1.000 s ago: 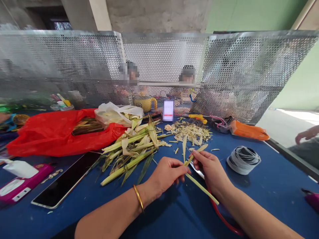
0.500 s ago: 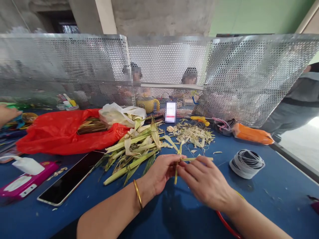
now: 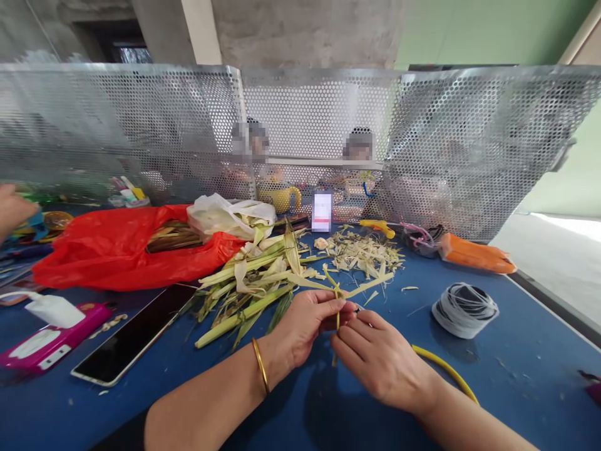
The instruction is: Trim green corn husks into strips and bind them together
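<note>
My left hand (image 3: 305, 329), with a gold bangle on its wrist, pinches folded pale green leaf strips (image 3: 339, 292) at mid-table. My right hand (image 3: 375, 357) is closed on the lower end of the same strips, just right of the left hand. The strips cross each other above my fingers. A heap of green leaves and stalks (image 3: 253, 279) lies just left of the hands. A yellow band (image 3: 446, 371) curves over the blue table (image 3: 516, 369) behind my right wrist.
A red plastic bag (image 3: 107, 250) and a white bag (image 3: 230, 216) lie at the back left. A black phone (image 3: 134, 338) and a pink case (image 3: 42, 344) lie at left. Leaf scraps (image 3: 361, 250), a coil of white cord (image 3: 464, 308) and an orange tool (image 3: 474, 252) are right. A perforated metal screen (image 3: 422, 138) fences the table; another person's hand (image 3: 12, 207) shows far left.
My hands have closed in on the strip and bent it, so the strips now cross. A person standing at the far right has gone from view.
</note>
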A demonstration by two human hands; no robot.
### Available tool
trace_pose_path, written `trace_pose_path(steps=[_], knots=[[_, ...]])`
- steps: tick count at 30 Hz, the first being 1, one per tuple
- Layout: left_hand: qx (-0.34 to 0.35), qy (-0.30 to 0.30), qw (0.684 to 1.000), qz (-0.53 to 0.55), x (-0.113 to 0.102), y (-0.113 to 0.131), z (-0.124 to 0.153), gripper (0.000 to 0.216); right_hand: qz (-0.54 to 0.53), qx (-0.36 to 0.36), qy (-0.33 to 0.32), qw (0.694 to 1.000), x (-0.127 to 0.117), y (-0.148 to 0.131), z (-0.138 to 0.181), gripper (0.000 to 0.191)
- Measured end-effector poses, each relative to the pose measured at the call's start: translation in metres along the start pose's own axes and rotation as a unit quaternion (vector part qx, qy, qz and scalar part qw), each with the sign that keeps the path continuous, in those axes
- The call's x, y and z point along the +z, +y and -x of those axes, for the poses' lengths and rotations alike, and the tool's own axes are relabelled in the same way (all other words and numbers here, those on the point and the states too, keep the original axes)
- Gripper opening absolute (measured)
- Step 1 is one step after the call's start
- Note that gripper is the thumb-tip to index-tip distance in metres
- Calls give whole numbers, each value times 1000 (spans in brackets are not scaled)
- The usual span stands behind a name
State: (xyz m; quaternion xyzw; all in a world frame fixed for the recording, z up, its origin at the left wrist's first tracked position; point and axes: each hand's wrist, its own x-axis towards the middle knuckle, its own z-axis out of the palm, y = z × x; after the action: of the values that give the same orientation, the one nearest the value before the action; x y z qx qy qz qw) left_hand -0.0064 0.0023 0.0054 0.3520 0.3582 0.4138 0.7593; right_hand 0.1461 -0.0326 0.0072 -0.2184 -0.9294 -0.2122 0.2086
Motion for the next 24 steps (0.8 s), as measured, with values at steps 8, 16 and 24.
trace_pose_path(steps=[8,16,24], knots=[[-10,64,998,15,6,5,7,14,-42,-47,39,997,-8,-10,-4,29],[0,52,998,-21,1,5,4,14,-75,-60,64,993,-10,-9,-4,25],[25,13,998,-62,-2,13,4,25,21,278,34,960,-12,21,1,21]])
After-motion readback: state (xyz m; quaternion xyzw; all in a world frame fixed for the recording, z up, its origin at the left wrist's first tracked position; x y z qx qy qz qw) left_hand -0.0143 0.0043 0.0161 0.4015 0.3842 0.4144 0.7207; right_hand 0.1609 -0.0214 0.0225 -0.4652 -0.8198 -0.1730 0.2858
